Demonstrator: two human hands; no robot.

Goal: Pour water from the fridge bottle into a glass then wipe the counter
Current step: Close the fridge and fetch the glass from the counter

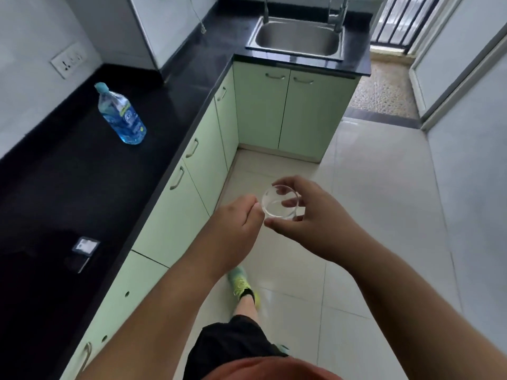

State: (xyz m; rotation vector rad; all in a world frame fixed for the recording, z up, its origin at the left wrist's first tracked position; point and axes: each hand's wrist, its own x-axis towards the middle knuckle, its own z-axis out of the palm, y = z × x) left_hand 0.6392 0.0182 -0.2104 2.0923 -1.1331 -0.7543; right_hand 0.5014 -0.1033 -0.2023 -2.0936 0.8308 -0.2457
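Note:
A clear drinking glass [279, 201] is held in front of me over the floor, with my right hand [315, 223] wrapped around it. My left hand [236, 223] is beside the glass on its left, fingers curled, fingertips near or at its rim. A capped blue-tinted water bottle [122, 115] stands upright on the black counter [82, 174] to my left, well away from both hands.
A steel sink [299, 39] with taps sits at the far end of the L-shaped counter. Pale green cabinets [178, 215] run below the counter. A small dark flat object [85, 246] lies on the counter's near part. A wall socket [68, 61] is behind the bottle.

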